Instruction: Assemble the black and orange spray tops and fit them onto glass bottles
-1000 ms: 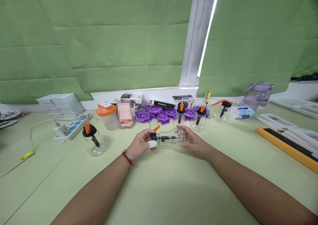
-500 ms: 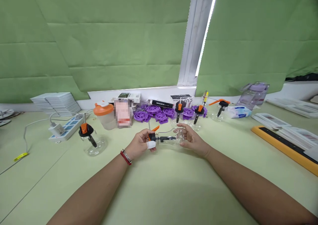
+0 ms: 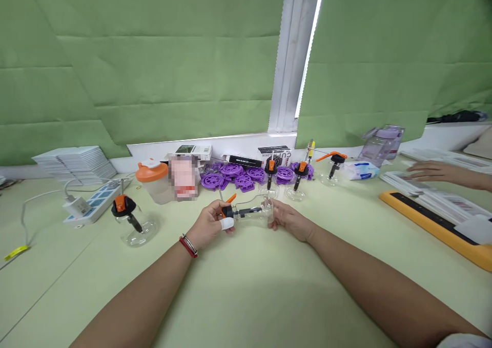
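A clear glass bottle [image 3: 251, 212] with a black cap and an orange lever lies sideways between my hands, above the table. My left hand [image 3: 209, 224] is closed around the cap end, and white tape wraps one of its fingers. At the other end, my right hand [image 3: 292, 221] grips the base of the bottle. A dark tube shows inside the glass. Similar capped bottles stand about: one at the left [image 3: 140, 233], and three behind my hands, including one with a raised orange lever [image 3: 334, 158].
Purple plastic wheel-shaped parts [image 3: 230, 170] lie at the back beside an orange-lidded cup [image 3: 151, 174]. A power strip [image 3: 94, 204] with cables is on the left. At right are a yellow-and-black trimmer [image 3: 423, 217], a purple bottle [image 3: 380, 145] and another person's hand [image 3: 436, 174].
The view has shifted slightly, so things sit further left. My right hand's fingers have moved lower around the bottle's base. Another person's hand has appeared at the right over the white sheets.
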Action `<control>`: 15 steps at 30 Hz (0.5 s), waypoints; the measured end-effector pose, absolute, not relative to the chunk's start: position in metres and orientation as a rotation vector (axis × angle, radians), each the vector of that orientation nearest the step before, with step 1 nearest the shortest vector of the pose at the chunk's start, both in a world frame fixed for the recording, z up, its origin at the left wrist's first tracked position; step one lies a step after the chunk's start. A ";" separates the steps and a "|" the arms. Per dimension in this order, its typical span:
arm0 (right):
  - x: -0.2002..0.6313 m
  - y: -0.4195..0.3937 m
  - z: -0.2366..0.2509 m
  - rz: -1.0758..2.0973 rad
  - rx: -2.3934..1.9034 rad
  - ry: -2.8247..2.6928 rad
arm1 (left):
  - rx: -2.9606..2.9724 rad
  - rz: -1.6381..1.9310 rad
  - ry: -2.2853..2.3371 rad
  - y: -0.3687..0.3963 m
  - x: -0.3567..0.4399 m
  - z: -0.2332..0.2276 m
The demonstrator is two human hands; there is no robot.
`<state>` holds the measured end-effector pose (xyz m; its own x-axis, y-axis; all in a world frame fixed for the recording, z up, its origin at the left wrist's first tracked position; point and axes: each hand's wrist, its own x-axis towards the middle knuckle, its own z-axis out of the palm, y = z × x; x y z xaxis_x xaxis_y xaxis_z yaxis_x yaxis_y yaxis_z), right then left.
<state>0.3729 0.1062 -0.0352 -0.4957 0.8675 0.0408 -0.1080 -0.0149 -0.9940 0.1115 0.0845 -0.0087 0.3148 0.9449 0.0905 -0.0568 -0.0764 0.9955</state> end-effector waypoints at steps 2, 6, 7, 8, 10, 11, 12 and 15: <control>0.375 0.105 -0.033 1.627 -0.788 -1.486 | 1.377 1.062 0.902 0.085 0.111 -0.009; 0.371 0.109 -0.037 1.603 -0.873 -1.478 | 1.394 1.028 0.892 0.084 0.111 -0.009; 0.370 0.111 -0.040 1.590 -0.897 -1.477 | 1.396 1.019 0.893 0.083 0.111 -0.009; 0.369 0.112 -0.042 1.575 -0.915 -1.475 | 1.399 1.013 0.897 0.083 0.111 -0.008; 0.368 0.113 -0.044 1.553 -0.922 -1.479 | 1.404 1.011 0.913 0.082 0.112 -0.008; 0.368 0.113 -0.044 1.556 -0.900 -1.486 | 1.407 1.017 0.920 0.083 0.112 -0.008; 0.369 0.111 -0.043 1.572 -0.863 -1.495 | 1.406 1.023 0.923 0.083 0.111 -0.008; 0.373 0.106 -0.036 1.637 -0.759 -1.506 | 1.398 1.033 0.912 0.085 0.110 -0.008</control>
